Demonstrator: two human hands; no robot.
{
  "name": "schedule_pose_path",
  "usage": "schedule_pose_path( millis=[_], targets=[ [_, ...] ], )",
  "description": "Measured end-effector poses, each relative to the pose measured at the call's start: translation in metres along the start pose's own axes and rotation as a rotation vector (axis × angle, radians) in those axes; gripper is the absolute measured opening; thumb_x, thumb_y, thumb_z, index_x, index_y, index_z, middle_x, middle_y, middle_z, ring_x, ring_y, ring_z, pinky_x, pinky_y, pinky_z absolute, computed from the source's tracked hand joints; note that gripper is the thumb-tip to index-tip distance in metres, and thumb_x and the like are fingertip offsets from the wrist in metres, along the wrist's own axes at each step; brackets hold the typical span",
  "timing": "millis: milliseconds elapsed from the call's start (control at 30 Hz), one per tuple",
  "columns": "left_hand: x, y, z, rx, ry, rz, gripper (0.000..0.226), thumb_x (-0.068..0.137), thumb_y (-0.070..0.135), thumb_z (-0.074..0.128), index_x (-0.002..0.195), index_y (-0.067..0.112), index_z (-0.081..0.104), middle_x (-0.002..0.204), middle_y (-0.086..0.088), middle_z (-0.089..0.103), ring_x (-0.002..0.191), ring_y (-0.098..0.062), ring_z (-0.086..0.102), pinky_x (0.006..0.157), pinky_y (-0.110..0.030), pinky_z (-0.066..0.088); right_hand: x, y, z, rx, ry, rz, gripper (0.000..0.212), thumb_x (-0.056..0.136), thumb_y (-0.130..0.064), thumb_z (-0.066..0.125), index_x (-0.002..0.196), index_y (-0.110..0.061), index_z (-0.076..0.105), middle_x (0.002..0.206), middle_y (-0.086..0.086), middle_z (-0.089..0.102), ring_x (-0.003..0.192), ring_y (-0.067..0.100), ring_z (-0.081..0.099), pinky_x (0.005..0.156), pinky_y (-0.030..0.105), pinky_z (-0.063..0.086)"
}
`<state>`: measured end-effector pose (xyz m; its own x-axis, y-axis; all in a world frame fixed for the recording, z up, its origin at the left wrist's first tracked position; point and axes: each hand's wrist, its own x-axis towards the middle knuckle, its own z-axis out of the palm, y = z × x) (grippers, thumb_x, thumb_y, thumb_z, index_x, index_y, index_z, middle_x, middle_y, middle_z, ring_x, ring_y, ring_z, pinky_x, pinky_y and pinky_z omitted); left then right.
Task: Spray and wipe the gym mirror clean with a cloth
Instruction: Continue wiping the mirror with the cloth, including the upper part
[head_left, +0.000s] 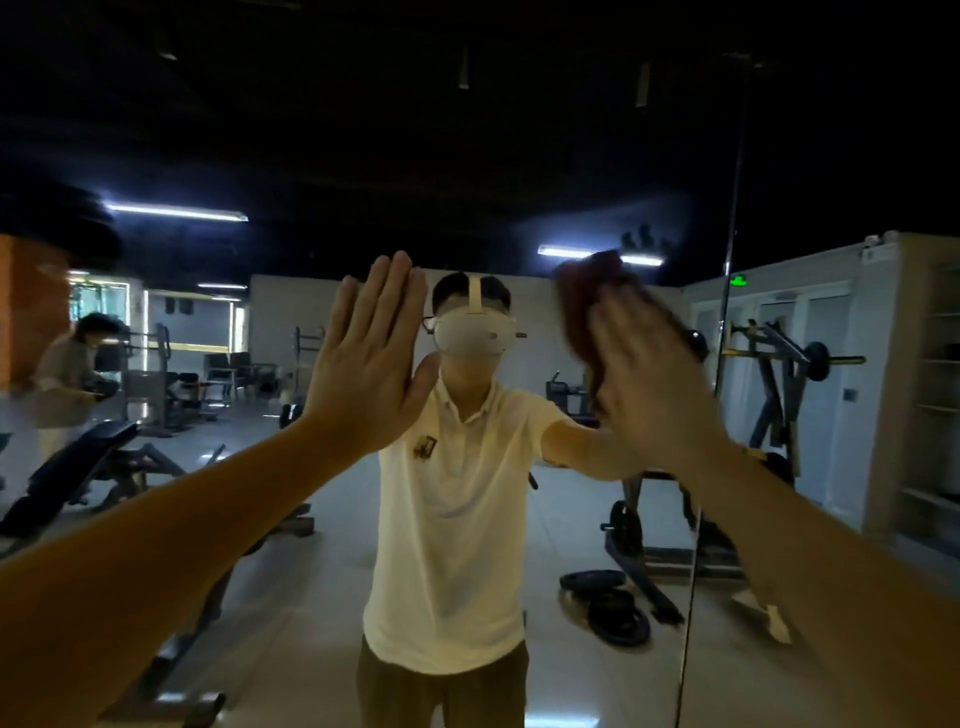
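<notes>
Left hand (369, 358) held flat, fingers straight, against mirror (519, 130). Cloth (584, 306) pressed on mirror by right hand (649, 374), fingers flat, blurred.

Left hand (369, 358): raised, palm forward, fingers straight and together, thumb slightly out. Right hand (654, 379): raised, fingers straight, blurred. Left arm (171, 530), right arm (831, 571): bare, extended forward and upward.
</notes>
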<state>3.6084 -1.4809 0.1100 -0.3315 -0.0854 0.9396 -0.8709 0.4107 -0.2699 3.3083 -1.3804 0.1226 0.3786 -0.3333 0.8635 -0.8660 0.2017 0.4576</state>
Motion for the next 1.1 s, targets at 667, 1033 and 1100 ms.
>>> schedule_pose_path(
  millis=[667, 1033, 1100],
  targets=[
    [-0.001, -0.010, 0.001, 0.019, 0.066, 0.053, 0.080, 0.108, 0.056, 0.022, 0.164, 0.000, 0.021, 0.172, -0.021, 0.013, 0.161, -0.035, 0.011, 0.131, -0.046, 0.000, 0.055, 0.041, -0.014, 0.016, 0.078, 0.318, 0.065, 0.098, -0.019, 0.045, 0.159, -0.004, 0.028, 0.167, 0.019, 0.025, 0.156, 0.036, 0.022, 0.128, 0.053, 0.014],
    [-0.001, -0.007, -0.001, -0.016, 0.068, 0.051, 0.078, 0.106, 0.052, 0.028, 0.164, 0.000, 0.019, 0.173, -0.021, 0.013, 0.162, -0.034, 0.009, 0.131, -0.053, 0.007, 0.119, -0.109, -0.027, 0.364, 0.271, 0.422, 0.058, 0.107, -0.035, 0.028, 0.156, -0.007, 0.040, 0.167, 0.015, 0.030, 0.157, 0.032, 0.019, 0.130, 0.045, 0.010],
    [0.003, -0.009, -0.005, -0.012, 0.082, 0.054, 0.076, 0.105, 0.051, 0.032, 0.160, -0.002, 0.030, 0.168, -0.024, 0.026, 0.158, -0.038, 0.022, 0.130, -0.053, 0.010, 0.110, -0.100, -0.023, 0.341, 0.207, 0.179, 0.056, 0.103, -0.031, 0.037, 0.153, -0.007, 0.045, 0.164, 0.014, 0.036, 0.155, 0.032, 0.025, 0.127, 0.044, 0.011]
  ],
)
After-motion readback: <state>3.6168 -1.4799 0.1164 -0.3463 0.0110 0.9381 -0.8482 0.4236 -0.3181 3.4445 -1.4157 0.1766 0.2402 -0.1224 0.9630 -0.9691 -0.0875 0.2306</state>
